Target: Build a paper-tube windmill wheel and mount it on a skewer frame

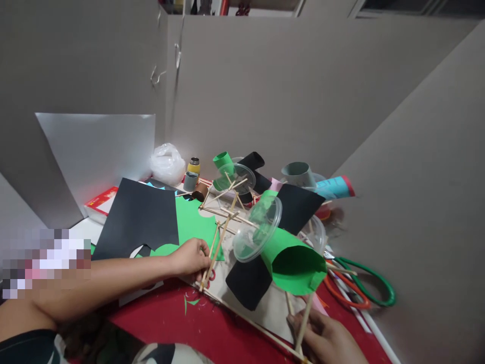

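Note:
A stick frame (pixel 248 317) of thin wooden sticks stands at the front of the table. My left hand (pixel 192 258) is closed on its left upright, fingers wrapped round the sticks. My right hand (pixel 328 336) grips the sticks at the frame's right end, near the bottom. Between my hands, a pinwheel-like piece sits on the frame. It has a clear plastic lid (pixel 261 222), a rolled green paper blade (pixel 293 258) with its open end toward me, and black paper blades (pixel 248 283). The blades partly hide the sticks behind them.
Black paper (pixel 142 217) and cut green paper (pixel 193 222) lie at left. Behind stands a similar pinwheel (pixel 235 178). A white plastic bag (pixel 167 164) and a yellow bottle (pixel 193 166) are at the back. Scissors with green and orange handles (pixel 388 293) lie right, beside the wall (pixel 432 177).

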Demonstrator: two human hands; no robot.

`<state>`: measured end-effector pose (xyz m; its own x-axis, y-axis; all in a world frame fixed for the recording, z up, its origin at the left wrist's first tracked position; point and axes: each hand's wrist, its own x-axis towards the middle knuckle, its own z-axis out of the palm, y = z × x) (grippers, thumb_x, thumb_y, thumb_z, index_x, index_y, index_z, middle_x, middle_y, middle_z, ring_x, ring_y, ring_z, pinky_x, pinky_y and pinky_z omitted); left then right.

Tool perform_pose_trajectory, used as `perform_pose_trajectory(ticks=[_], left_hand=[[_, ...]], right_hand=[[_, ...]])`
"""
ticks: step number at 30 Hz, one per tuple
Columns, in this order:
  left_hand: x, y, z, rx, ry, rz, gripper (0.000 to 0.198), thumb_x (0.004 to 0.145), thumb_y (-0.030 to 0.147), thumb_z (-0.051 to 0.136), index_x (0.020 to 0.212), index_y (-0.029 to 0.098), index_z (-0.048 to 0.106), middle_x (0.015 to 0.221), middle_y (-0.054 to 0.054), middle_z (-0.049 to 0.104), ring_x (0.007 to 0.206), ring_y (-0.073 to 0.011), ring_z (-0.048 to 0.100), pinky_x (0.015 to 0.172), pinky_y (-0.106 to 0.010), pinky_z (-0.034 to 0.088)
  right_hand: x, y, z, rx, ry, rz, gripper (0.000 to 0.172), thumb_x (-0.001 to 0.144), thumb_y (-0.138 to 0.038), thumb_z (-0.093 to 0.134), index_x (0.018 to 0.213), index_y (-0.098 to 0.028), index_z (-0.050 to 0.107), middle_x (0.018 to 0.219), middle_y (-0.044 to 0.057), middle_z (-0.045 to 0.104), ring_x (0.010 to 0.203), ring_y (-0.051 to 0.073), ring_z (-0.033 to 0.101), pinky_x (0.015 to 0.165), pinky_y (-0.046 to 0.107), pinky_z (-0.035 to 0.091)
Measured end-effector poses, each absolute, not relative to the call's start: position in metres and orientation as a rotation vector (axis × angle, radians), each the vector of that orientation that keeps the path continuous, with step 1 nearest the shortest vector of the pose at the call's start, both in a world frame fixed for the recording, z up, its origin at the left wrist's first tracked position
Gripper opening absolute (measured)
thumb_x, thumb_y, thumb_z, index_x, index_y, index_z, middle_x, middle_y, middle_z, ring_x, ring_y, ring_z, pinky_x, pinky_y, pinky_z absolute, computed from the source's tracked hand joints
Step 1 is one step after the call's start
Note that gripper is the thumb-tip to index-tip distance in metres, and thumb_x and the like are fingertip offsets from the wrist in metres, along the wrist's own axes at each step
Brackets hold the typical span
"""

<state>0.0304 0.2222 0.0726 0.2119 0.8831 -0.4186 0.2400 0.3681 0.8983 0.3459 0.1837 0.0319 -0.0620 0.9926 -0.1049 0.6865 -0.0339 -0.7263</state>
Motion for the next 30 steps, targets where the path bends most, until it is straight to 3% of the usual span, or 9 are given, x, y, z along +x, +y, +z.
perform_pose_trajectory(ticks=[5, 14, 22, 30], left_hand=[[0.027, 0.214, 0.076, 1.108, 1.269, 0.662, 0.028, 0.064, 0.024, 0.061, 0.085, 0.023, 0.043, 0.050, 0.004, 0.065, 0.039, -0.0171, 0.060, 0.034, -0.020, 0.037], [0.018, 0.204, 0.078, 1.173, 1.192, 0.661, 0.044, 0.066, 0.050, 0.066, 0.088, 0.022, 0.041, 0.052, 0.003, 0.066, 0.034, -0.0127, 0.055, 0.034, -0.020, 0.041], [0.014, 0.205, 0.076, 1.190, 1.224, 0.628, 0.041, 0.068, 0.040, 0.066, 0.096, 0.020, 0.044, 0.052, 0.005, 0.063, 0.036, -0.0130, 0.056, 0.036, -0.020, 0.042], [0.007, 0.205, 0.070, 1.218, 1.250, 0.634, 0.045, 0.070, 0.049, 0.070, 0.097, 0.021, 0.046, 0.048, 0.007, 0.058, 0.034, -0.0111, 0.050, 0.036, -0.019, 0.037]], right_hand=[[0.349, 0.190, 0.041, -1.724, -1.736, 1.049, 0.028, 0.072, -0.046, 0.061, 0.062, -0.020, 0.058, 0.052, -0.001, 0.054, 0.050, 0.017, 0.051, 0.049, 0.027, 0.039], [0.338, 0.189, 0.047, -1.646, -1.566, 1.088, 0.021, 0.067, -0.035, 0.060, 0.057, -0.021, 0.048, 0.049, -0.006, 0.043, 0.047, 0.012, 0.041, 0.045, 0.023, 0.030], [0.331, 0.187, 0.055, -1.596, -1.407, 1.185, 0.016, 0.063, -0.035, 0.058, 0.061, -0.021, 0.049, 0.048, -0.007, 0.041, 0.044, 0.010, 0.037, 0.043, 0.022, 0.026], [0.325, 0.180, 0.063, -1.513, -1.311, 1.276, 0.010, 0.063, -0.030, 0.057, 0.064, -0.021, 0.052, 0.045, -0.008, 0.041, 0.040, 0.009, 0.037, 0.041, 0.022, 0.026]])
